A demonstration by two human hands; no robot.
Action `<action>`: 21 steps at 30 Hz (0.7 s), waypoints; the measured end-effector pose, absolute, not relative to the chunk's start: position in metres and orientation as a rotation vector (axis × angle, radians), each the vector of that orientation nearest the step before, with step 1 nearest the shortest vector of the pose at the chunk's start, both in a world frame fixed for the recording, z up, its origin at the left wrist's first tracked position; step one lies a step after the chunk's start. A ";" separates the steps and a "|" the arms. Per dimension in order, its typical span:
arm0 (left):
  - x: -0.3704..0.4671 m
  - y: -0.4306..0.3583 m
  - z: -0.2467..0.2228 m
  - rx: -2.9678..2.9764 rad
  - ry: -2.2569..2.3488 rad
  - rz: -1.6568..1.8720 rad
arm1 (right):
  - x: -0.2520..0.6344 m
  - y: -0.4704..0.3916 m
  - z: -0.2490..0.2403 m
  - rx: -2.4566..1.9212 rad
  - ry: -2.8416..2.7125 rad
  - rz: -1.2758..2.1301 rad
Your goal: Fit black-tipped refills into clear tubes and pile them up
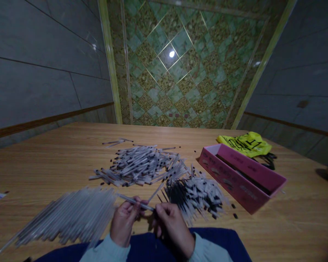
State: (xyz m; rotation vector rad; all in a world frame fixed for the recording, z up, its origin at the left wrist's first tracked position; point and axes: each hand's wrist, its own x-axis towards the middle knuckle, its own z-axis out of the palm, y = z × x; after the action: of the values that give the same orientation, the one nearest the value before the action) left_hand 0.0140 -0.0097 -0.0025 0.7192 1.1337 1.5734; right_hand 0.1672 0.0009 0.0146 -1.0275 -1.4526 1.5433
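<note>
Near the table's front edge, my left hand (126, 220) is closed around a thin clear pen (125, 198), which slants down to the right. My right hand (172, 222) pinches the pen's dark right-hand end between thumb and fingers; the small part there is partly hidden. Left of my hands lies a layer of clear pen tubes (71, 214), roughly side by side. Just beyond my right hand are loose black pen parts (177, 194) mixed with clear caps (205, 191). A heap of clear pens with dark ends (142, 163) lies farther back.
A long, open pink box (226, 176) stands on the wooden table (43, 163) at the right. Behind it lies a yellow plastic bag (246, 143) with black print. Small black pieces (235, 215) are scattered near the box. Dark blue cloth (215, 240) covers my lap.
</note>
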 end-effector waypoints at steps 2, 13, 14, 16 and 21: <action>0.014 -0.010 -0.004 0.734 1.129 1.562 | 0.167 0.001 0.015 -1.002 -1.455 1.585; 0.013 -0.009 -0.007 0.776 1.116 1.546 | 0.170 0.004 0.016 -1.014 -1.490 1.557; 0.013 -0.009 -0.007 0.780 1.114 1.546 | 0.170 0.004 0.016 -1.016 -1.487 1.544; 0.014 -0.008 -0.006 0.784 1.110 1.548 | 0.171 0.005 0.017 -1.037 -1.453 1.453; 0.015 -0.009 -0.005 0.783 1.104 1.564 | 0.172 0.006 0.019 -1.020 -1.494 1.448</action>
State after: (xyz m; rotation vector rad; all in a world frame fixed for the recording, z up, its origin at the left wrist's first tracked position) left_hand 0.0151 -0.0085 -0.0045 0.7835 1.1043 1.5642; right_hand 0.1722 0.0059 0.0191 -1.0196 -1.4944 1.4475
